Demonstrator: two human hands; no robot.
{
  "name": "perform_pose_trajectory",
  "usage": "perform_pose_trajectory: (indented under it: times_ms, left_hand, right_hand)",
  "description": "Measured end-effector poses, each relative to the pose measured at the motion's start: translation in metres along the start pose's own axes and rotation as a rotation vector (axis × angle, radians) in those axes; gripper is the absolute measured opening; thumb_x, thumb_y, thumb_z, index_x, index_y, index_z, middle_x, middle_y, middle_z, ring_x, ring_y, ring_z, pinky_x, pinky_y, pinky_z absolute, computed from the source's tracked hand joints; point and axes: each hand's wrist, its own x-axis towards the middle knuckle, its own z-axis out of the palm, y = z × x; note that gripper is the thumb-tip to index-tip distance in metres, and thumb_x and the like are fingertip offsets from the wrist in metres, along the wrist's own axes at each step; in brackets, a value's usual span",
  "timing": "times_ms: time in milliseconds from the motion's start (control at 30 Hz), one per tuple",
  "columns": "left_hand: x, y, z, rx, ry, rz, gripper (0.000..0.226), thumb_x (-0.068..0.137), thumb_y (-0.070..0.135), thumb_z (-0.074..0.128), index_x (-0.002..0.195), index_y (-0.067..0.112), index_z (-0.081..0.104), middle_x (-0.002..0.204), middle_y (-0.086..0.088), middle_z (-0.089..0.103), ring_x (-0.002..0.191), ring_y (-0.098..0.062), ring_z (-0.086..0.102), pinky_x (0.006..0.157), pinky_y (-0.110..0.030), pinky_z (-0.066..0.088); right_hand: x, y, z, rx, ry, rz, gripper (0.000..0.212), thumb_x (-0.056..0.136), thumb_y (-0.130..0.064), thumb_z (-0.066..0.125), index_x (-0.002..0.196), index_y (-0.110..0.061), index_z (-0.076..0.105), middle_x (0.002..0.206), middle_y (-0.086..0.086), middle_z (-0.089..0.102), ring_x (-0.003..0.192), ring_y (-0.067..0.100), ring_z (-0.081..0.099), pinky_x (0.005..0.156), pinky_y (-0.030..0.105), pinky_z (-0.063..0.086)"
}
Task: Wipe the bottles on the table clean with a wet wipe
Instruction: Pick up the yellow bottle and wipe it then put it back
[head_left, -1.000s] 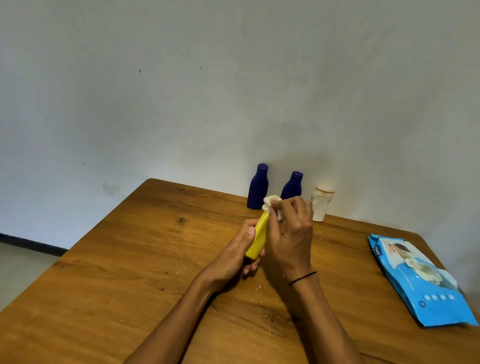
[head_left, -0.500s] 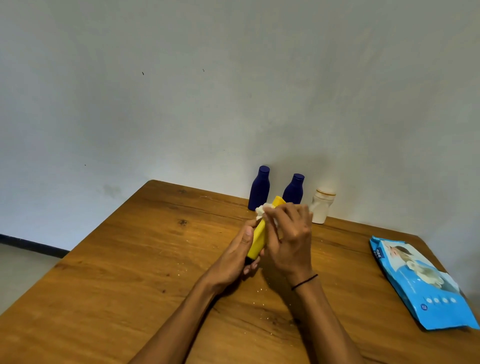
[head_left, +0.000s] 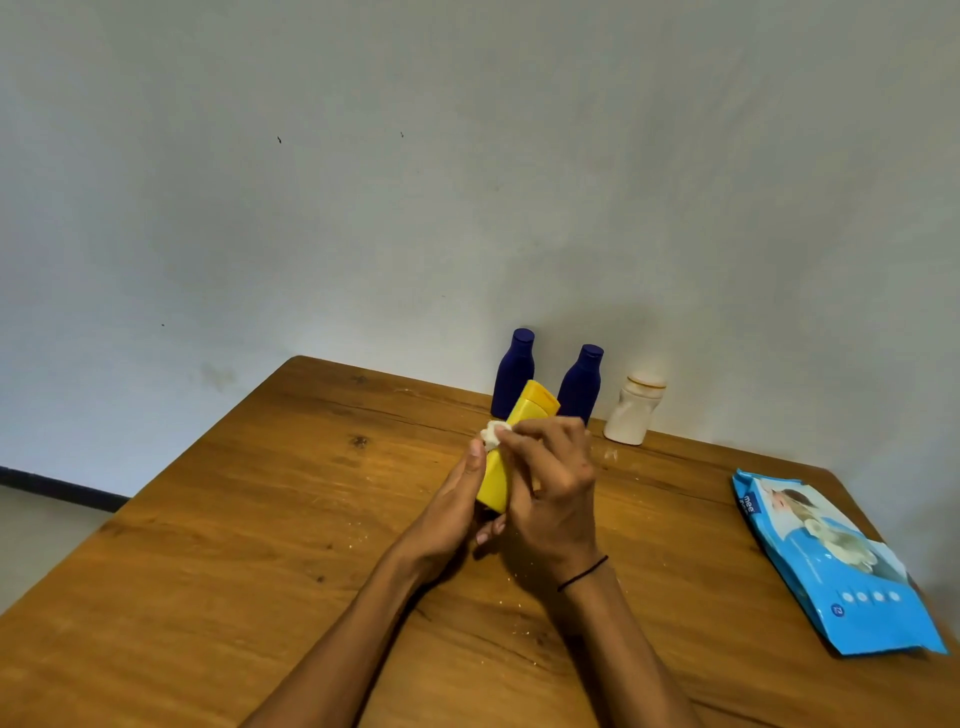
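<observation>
A yellow bottle (head_left: 519, 441) is tilted above the middle of the wooden table (head_left: 249, 519). My left hand (head_left: 457, 499) grips its lower part from the left. My right hand (head_left: 556, 488) pinches a small crumpled white wet wipe (head_left: 491, 432) against the bottle's upper side, below the yellow cap. Two dark blue bottles (head_left: 514, 371) (head_left: 582, 382) and a small white bottle (head_left: 634, 410) stand upright in a row by the wall, behind the hands.
A blue pack of wet wipes (head_left: 831, 561) lies flat near the table's right edge. Small crumbs are scattered on the wood around the hands. The wall runs close behind the bottles. The floor shows at the far left.
My right hand has slid the wipe down from the bottle's cap onto its body, so the yellow cap now shows above the fingers. My left hand keeps its hold.
</observation>
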Motion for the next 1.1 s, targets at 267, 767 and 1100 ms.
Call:
perform_pose_trajectory:
  times_ms: [267, 767, 1100]
  left_hand:
    - [-0.001, 0.002, -0.004, -0.078, -0.057, 0.022, 0.06, 0.107, 0.066, 0.022, 0.144, 0.027, 0.051, 0.078, -0.009, 0.06, 0.057, -0.015, 0.049, 0.05, -0.028, 0.038]
    - [-0.005, 0.01, -0.006, -0.146, -0.018, 0.013, 0.053, 0.108, 0.06, 0.029, 0.142, 0.026, 0.05, 0.085, -0.013, 0.063, 0.063, -0.019, 0.056, 0.048, -0.025, 0.044]
    - [-0.007, 0.013, -0.001, -0.14, -0.127, 0.036, 0.042, 0.111, 0.054, 0.029, 0.141, 0.033, 0.05, 0.095, -0.019, 0.063, 0.065, -0.022, 0.057, 0.048, -0.026, 0.041]
  right_hand:
    - [-0.002, -0.004, 0.0, -0.184, 0.054, -0.116, 0.038, 0.102, -0.027, 0.057, 0.121, 0.003, 0.071, 0.115, 0.022, 0.069, 0.106, 0.032, 0.061, 0.08, 0.042, 0.061]
    - [0.005, -0.004, -0.007, 0.044, -0.152, -0.051, 0.029, 0.094, -0.023, 0.054, 0.109, -0.004, 0.07, 0.116, 0.012, 0.064, 0.11, 0.023, 0.055, 0.088, 0.037, 0.055]
    - [0.014, 0.007, -0.015, -0.089, 0.072, 0.053, 0.022, 0.092, -0.006, 0.06, 0.11, 0.0, 0.071, 0.115, 0.019, 0.063, 0.11, 0.031, 0.054, 0.083, 0.04, 0.056]
